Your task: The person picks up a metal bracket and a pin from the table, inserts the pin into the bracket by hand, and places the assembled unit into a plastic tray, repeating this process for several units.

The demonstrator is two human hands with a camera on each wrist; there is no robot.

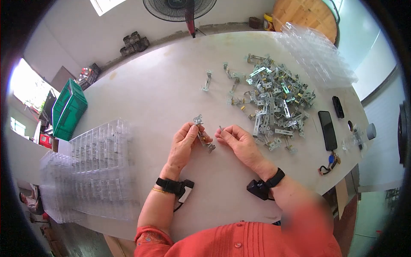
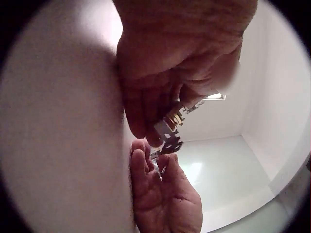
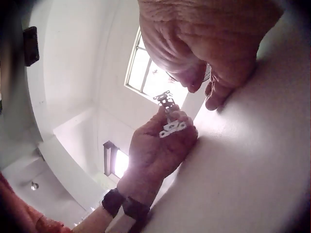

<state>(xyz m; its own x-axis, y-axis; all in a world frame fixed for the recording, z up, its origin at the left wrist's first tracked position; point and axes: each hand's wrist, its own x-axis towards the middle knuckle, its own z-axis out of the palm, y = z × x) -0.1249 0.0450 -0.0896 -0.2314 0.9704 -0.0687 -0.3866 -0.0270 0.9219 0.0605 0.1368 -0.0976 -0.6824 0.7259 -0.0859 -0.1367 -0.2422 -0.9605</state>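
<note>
The left hand (image 1: 183, 145) grips a metal hinge-like part (image 1: 201, 136) with a brass-coloured piece, its flat ends sticking out above and below the fingers. To its right, the right hand (image 1: 242, 147) pinches a small thin metal piece (image 1: 221, 128) between thumb and fingertips; the two hands are apart. In the left wrist view the held part (image 2: 167, 131) shows between the left hand (image 2: 175, 53) and the right hand (image 2: 167, 204). The right wrist view shows the part (image 3: 170, 116) across the left fingers.
A heap of similar metal parts (image 1: 278, 100) lies right of the hands. Clear plastic trays stand at the left (image 1: 98, 158), some holding parts, and at the far right (image 1: 319, 55). A phone (image 1: 327, 130), keys (image 1: 334, 159) and a green crate (image 1: 68, 109) are also in view.
</note>
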